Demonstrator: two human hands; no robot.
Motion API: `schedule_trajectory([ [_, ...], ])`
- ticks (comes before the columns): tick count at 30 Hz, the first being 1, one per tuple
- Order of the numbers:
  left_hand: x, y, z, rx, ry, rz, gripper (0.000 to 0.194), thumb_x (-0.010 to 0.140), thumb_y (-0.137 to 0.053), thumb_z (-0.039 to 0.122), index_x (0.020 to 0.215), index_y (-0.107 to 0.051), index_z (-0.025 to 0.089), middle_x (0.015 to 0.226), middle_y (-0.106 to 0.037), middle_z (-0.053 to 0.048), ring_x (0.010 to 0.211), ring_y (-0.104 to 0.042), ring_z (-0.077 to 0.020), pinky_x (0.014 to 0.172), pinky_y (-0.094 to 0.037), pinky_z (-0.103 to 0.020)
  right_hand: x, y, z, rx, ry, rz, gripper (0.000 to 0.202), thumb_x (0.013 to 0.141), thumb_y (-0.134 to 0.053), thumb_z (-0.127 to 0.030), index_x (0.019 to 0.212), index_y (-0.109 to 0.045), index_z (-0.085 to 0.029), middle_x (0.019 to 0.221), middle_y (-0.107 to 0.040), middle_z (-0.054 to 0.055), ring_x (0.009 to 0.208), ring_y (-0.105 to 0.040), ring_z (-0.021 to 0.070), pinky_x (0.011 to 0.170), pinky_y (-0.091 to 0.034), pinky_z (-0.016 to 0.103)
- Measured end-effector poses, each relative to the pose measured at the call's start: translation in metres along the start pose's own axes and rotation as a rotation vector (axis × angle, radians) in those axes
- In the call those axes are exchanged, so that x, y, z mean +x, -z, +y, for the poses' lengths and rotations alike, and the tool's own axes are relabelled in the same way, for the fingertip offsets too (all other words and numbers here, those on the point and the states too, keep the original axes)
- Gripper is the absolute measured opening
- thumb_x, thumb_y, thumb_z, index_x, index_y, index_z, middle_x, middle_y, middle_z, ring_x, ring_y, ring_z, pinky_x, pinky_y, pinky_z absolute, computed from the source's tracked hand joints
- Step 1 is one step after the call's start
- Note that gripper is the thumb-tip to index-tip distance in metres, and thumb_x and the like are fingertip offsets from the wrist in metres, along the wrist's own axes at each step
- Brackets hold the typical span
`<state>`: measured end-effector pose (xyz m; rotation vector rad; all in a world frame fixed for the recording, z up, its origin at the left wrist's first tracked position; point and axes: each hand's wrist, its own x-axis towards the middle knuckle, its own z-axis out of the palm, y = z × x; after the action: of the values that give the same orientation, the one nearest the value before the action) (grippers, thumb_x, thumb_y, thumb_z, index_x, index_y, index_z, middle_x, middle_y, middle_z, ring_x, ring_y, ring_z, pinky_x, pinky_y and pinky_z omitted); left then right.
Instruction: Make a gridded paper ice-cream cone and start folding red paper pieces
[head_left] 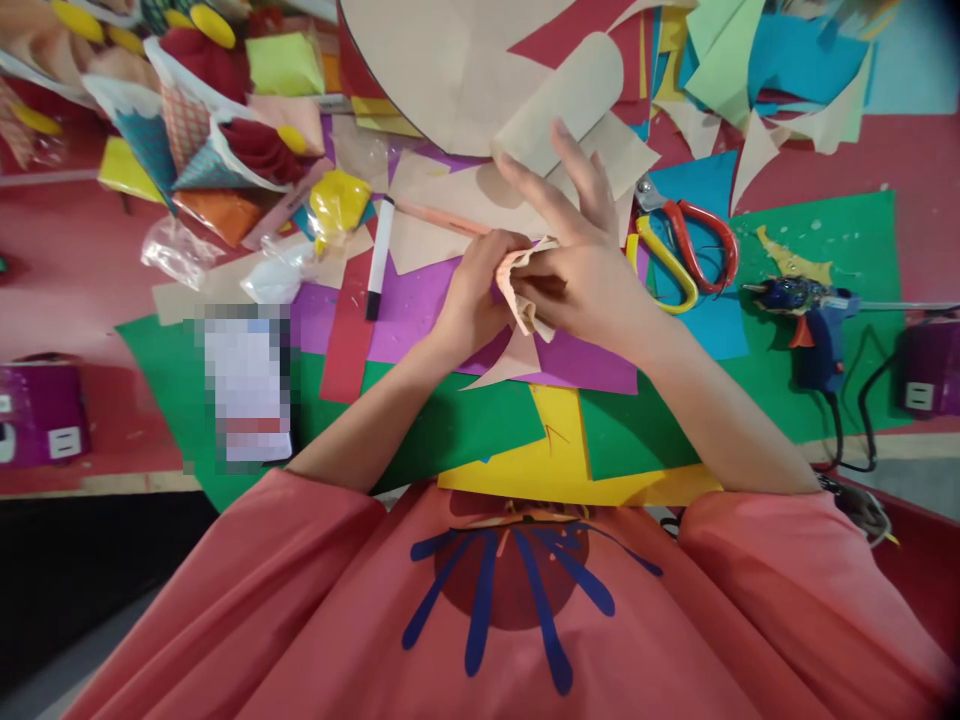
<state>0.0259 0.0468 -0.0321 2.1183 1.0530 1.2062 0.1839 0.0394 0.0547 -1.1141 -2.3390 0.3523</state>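
Between my two hands is a small rolled piece of peach patterned paper (517, 290) with a wavy cream edge, its opening facing me. My left hand (486, 285) is closed around its outer left side. My right hand (585, 265) works at the opening, with some fingers tucked into the paper and holding its edge. Two other fingers of that hand stretch up and away. The tips of the tucked fingers are hidden. A beige paper scrap (514, 362) lies just below the hands.
Red-and-yellow-handled scissors (686, 250) lie right of my hands, and a blue glue gun (821, 345) beyond them. A marker (380, 258) and phone (251, 390) are on the left. Wrapped paper cones (195, 120) crowd the back left. A beige roll (562, 105) lies ahead.
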Motion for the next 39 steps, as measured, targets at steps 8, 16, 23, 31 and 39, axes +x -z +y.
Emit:
schedule_trajectory([
  [8,0.002,0.008,0.012,0.185,-0.14,-0.023,0.02,0.096,-0.043,0.042,0.102,-0.048,0.024,0.089,-0.061,-0.004,0.079,-0.06,-0.0192,0.066,-0.05,-0.035,-0.012,-0.021,0.001,-0.184,0.011,0.22,0.032,0.093,-0.045,-0.029,0.067,-0.064,-0.024,0.141,-0.057,0.004,0.139,-0.044,0.0299,0.121,-0.027,0.055],
  [16,-0.002,0.009,0.018,0.293,0.059,-0.136,0.014,0.093,-0.045,0.036,0.104,-0.046,0.027,0.098,-0.062,-0.005,0.092,-0.062,-0.023,0.077,-0.051,-0.042,-0.017,-0.02,-0.004,-0.169,-0.057,0.165,0.027,0.095,-0.043,-0.025,0.082,-0.067,-0.026,0.15,-0.047,-0.003,0.148,-0.028,0.0258,0.126,-0.018,0.052],
  [23,-0.001,0.009,0.024,0.346,0.158,-0.124,0.014,0.091,-0.048,0.028,0.105,-0.046,0.027,0.103,-0.062,-0.007,0.096,-0.059,-0.0256,0.083,-0.047,-0.044,-0.016,-0.008,0.01,-0.017,0.013,0.0,0.031,0.095,-0.043,-0.027,0.077,-0.067,-0.021,0.155,-0.039,0.003,0.151,-0.018,0.0317,0.122,-0.025,0.056],
  [31,-0.004,0.011,0.019,0.346,0.176,-0.097,0.024,0.091,-0.052,0.038,0.11,-0.045,0.026,0.107,-0.061,-0.008,0.099,-0.057,-0.0274,0.085,-0.044,-0.047,-0.024,-0.001,0.028,0.015,-0.048,0.132,0.02,0.093,-0.05,-0.033,0.085,-0.068,-0.028,0.117,-0.068,0.003,0.12,-0.059,0.0265,0.1,-0.052,0.05],
  [39,-0.003,0.015,0.023,0.38,0.244,-0.086,0.03,0.097,-0.033,0.049,0.113,-0.044,0.026,0.109,-0.06,-0.007,0.104,-0.056,-0.0233,0.089,-0.045,-0.049,-0.048,-0.004,0.0,-0.278,0.427,0.5,0.026,0.092,-0.042,-0.032,0.106,-0.064,-0.031,0.104,-0.072,-0.003,0.099,-0.066,0.015,0.09,-0.056,0.028],
])
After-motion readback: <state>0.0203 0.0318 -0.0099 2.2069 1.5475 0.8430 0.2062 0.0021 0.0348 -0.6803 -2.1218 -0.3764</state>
